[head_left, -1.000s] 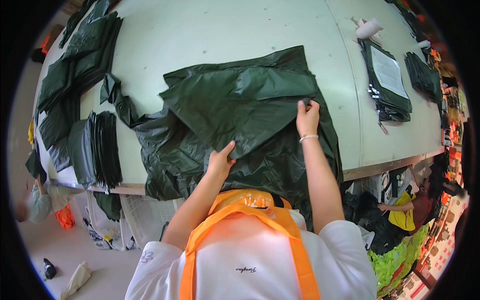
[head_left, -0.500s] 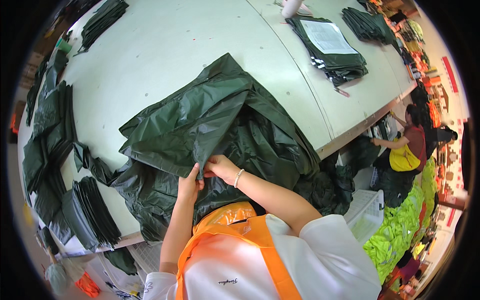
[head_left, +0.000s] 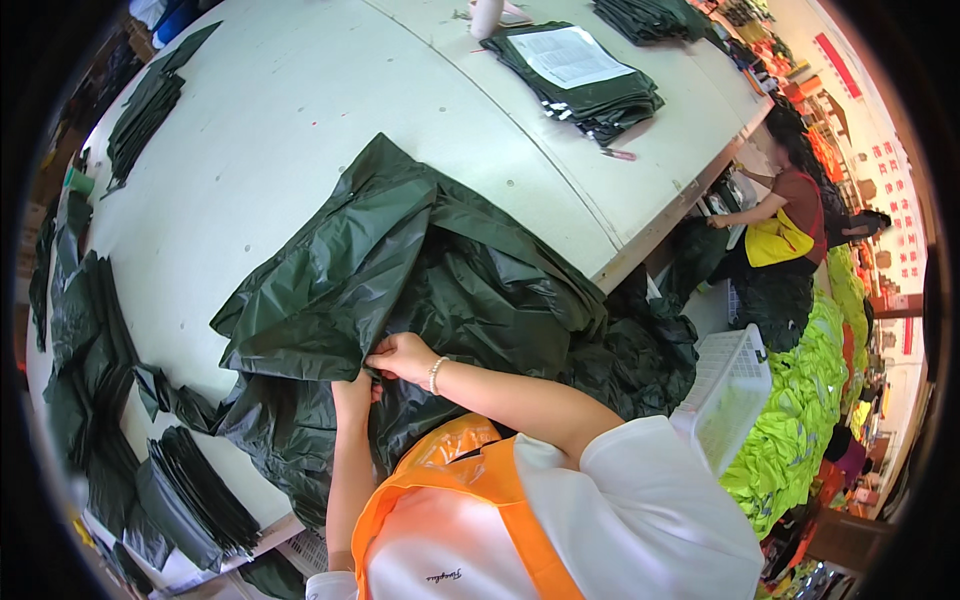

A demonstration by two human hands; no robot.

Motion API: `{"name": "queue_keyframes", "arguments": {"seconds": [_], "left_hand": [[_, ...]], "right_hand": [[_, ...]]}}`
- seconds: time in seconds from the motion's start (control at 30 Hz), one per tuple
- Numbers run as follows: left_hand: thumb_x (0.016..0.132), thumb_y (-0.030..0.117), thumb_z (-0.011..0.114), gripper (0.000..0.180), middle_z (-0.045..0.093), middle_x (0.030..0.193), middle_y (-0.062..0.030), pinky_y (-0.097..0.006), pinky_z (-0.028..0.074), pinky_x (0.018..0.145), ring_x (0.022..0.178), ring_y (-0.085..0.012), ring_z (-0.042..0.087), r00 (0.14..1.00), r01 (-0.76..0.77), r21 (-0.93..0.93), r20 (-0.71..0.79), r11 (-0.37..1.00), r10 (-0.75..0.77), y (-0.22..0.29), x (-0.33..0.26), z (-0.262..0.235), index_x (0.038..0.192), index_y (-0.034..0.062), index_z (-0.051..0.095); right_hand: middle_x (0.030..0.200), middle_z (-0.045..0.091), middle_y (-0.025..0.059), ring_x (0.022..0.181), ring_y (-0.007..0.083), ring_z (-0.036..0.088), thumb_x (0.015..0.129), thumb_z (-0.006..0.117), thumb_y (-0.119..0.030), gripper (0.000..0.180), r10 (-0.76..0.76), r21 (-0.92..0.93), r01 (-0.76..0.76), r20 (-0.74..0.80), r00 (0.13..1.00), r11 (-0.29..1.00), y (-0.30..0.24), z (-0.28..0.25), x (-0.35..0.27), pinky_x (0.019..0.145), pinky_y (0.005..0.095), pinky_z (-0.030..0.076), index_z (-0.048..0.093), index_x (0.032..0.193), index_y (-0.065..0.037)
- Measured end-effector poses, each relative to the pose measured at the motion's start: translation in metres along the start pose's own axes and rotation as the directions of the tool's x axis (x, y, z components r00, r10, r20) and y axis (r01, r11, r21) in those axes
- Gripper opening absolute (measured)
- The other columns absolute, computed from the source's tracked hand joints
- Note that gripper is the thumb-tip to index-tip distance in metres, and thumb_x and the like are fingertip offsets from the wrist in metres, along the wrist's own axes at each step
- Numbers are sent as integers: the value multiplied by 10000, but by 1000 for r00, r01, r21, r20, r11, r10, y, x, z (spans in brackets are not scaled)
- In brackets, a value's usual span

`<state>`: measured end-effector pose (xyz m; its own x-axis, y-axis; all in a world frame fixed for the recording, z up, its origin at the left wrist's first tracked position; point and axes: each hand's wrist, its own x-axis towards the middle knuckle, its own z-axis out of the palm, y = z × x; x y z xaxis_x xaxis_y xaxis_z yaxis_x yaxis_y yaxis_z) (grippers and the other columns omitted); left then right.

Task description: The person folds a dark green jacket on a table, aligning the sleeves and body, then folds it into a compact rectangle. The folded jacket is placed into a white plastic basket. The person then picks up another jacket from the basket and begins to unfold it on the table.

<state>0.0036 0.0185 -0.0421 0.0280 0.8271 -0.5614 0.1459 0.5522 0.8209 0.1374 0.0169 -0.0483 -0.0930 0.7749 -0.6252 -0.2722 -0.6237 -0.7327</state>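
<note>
A shiny dark green piece of waterproof fabric (head_left: 320, 270) lies spread and creased over the near part of the table, its loose folds hanging toward my body. My right hand (head_left: 405, 358) pinches the fabric at its lower edge, fingers closed, a beaded bracelet on the wrist. Just left of it and lower, my left hand (head_left: 352, 392) is closed on the same edge, its fingers partly hidden by the cloth. Which part of the garment this edge belongs to, I cannot tell.
Dark green stacks lie on the white table (head_left: 300, 130): a folded stack (head_left: 190, 490) at near left, and a pile under a paper sheet (head_left: 565, 55) at the far right. A white basket (head_left: 735, 370), lime-yellow garments (head_left: 785, 430) and a co-worker (head_left: 790, 210) are on the right.
The view has shifted, so the table's contents sit farther left. Both hands keep hold of the fabric edge, the left one now more covered by cloth.
</note>
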Motion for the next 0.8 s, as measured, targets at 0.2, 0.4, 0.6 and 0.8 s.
{"name": "queue_keyframes", "arguments": {"seconds": [0.2, 0.4, 0.6, 0.8], "left_hand": [[909, 183, 564, 159, 540, 593, -37, -221, 338, 360, 414, -109, 474, 995, 22, -335, -84, 942, -53, 12, -8, 2, 852, 35, 574], [890, 383, 589, 376, 601, 670, -70, -242, 379, 403, 468, -148, 520, 965, 149, -493, -116, 857, -235, -8, -7, -7, 875, 7, 589], [867, 397, 619, 367, 600, 986, -18, -283, 457, 631, 831, -122, 556, 912, -193, -422, -410, 886, 3, 4, 2, -43, 1082, 104, 565], [847, 302, 667, 257, 612, 965, 0, -312, 473, 634, 820, -88, 555, 873, -287, -407, -483, 867, 62, 17, 46, -140, 1022, 126, 601]], "right_hand": [[671, 612, 39, 550, 93, 558, 824, 693, -152, 174, -40, -44, 40, -3, 999, 998, -11, -6, -4, 499, 222, 451, 627, 793, 6], [686, 612, 76, 577, 152, 618, 803, 673, -86, 140, -114, 47, 123, -166, 980, 991, 6, -9, -21, 539, 252, 531, 587, 761, 16], [687, 501, 29, 556, 109, 516, 771, 560, 32, 117, -240, -65, 232, -319, 917, 971, 7, -24, -15, 521, 280, 534, 454, 784, -16], [694, 537, 39, 563, 83, 561, 850, 596, 7, 191, -421, -289, 378, -100, 901, 879, -22, -15, -34, 502, 214, 504, 418, 898, -41]]}}
